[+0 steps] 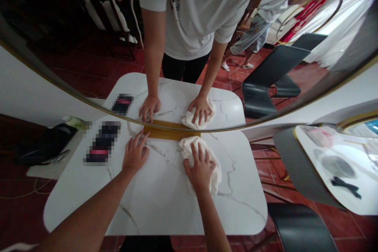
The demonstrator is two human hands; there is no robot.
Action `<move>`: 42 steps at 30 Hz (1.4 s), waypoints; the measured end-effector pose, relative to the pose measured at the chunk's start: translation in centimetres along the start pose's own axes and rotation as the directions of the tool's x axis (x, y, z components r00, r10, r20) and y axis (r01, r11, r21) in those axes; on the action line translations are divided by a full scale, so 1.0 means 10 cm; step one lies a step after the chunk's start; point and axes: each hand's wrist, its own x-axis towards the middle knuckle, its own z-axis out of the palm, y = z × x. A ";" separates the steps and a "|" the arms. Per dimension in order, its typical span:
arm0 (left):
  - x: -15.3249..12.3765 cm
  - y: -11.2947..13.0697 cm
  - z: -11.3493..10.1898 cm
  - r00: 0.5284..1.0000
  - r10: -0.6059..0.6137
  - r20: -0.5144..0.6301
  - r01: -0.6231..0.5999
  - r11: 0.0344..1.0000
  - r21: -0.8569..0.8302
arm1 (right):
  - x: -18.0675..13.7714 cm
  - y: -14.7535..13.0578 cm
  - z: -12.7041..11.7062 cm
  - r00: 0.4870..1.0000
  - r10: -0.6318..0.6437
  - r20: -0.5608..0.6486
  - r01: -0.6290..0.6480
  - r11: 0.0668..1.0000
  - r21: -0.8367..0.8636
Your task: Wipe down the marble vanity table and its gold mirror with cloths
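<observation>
White cloth [217, 173] under splayed right hand [200, 167] | left hand [135, 154] spread, well apart, near mirror rim [218, 130]

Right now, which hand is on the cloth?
The right hand, spread on the white cloth; the left hand rests on the marbled tabletop, no cloth under it.

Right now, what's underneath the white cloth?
The white cloth lies on the marbled tabletop, which shows around it. The right hand is spread on top; whatever the cloth's middle covers can't be seen.
</observation>
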 end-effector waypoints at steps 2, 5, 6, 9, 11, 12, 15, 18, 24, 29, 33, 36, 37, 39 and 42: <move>0.00 0.01 -0.01 1.000 -0.004 0.002 0.004 1.000 -0.001 | -0.04 -0.02 0.00 1.000 0.000 0.005 0.000 1.000 0.001; 0.01 0.02 -0.02 1.000 -0.007 0.006 0.007 1.000 0.003 | -0.06 -0.03 0.00 1.000 0.006 0.013 -0.006 1.000 -0.002; 0.01 0.02 -0.02 1.000 -0.008 0.007 0.008 1.000 0.007 | -0.06 -0.03 0.00 1.000 0.006 0.017 -0.006 1.000 -0.003; 0.01 0.01 -0.02 1.000 -0.012 0.015 0.011 1.000 0.015 | -0.03 -0.03 0.01 1.000 0.007 0.019 -0.006 1.000 -0.003; 0.01 0.00 -0.01 1.000 -0.012 0.017 0.012 1.000 0.016 | 0.01 -0.03 0.01 1.000 0.013 0.018 -0.013 1.000 -0.002; 0.00 0.00 0.00 1.000 -0.012 0.015 0.012 1.000 0.016 | 0.04 -0.03 0.01 1.000 0.019 0.018 -0.019 1.000 -0.003; 0.00 -0.01 0.02 1.000 -0.013 0.008 0.013 1.000 0.018 | 0.14 -0.04 -0.01 0.999 0.034 0.013 -0.034 0.999 -0.008; 0.00 -0.01 0.03 1.000 -0.013 0.003 0.013 1.000 0.016 | 0.27 -0.04 -0.03 0.999 0.041 0.004 -0.040 0.999 -0.017; 0.00 0.00 0.00 1.000 -0.019 0.009 0.019 1.000 0.013 | 0.40 -0.04 -0.04 0.999 0.033 -0.015 -0.034 0.999 -0.016; 0.00 0.00 -0.01 1.000 -0.025 0.018 0.025 1.000 0.019 | 0.39 -0.05 -0.04 0.999 0.033 -0.016 -0.033 0.999 -0.015; -0.01 0.00 0.00 0.999 -0.032 0.013 0.031 0.999 0.008 | 0.38 -0.06 -0.05 0.999 0.037 -0.009 -0.037 0.999 -0.015; -0.01 -0.01 0.01 1.000 -0.029 0.004 0.029 1.000 0.001 | 0.35 -0.07 -0.04 0.999 0.043 -0.011 -0.044 0.999 -0.019; -0.01 -0.01 0.01 1.000 -0.025 0.002 0.025 1.000 0.002 | 0.34 -0.08 -0.04 0.999 0.044 -0.014 -0.044 0.999 -0.018; -0.01 -0.01 0.01 1.000 -0.018 0.000 0.018 1.000 0.008 | 0.30 -0.09 -0.03 0.999 0.045 -0.022 -0.045 0.999 -0.016; -0.01 0.00 0.00 1.000 -0.018 -0.007 0.018 1.000 0.011 | 0.22 -0.12 -0.02 0.999 0.043 -0.025 -0.043 0.999 -0.008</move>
